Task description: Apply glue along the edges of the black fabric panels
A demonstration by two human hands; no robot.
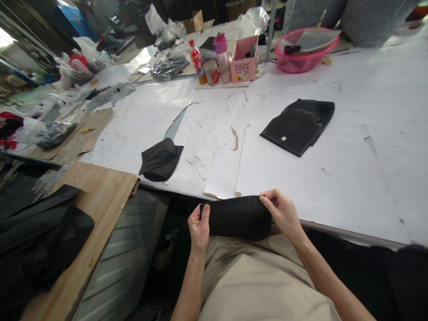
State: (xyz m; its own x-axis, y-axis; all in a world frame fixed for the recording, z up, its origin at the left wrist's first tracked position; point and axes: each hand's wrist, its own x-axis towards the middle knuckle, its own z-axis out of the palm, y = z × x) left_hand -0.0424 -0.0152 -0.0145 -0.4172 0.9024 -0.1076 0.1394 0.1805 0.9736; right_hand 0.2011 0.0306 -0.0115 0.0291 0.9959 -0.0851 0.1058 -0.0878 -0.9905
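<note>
Left hand [199,226] and right hand [281,213] pinch a black fabric panel [238,218], work seemingly unfinished, as a folded black piece [159,161] lies on the bench [214,133].

The pink box [243,71] reads "Milk Cover", with Chinese characters printed beneath.

An elongated, matte black panel of flexible sheet material [239,218] was held out by its two ends, just before the near edge of the white-covered table [351,187]. Its upper edge ran nearly straight — rising slightly to the right. The right end was deeper than the left, its lower corner rounded. A faint, pale curved mark showed near the upper right — nature undetermined.
</note>
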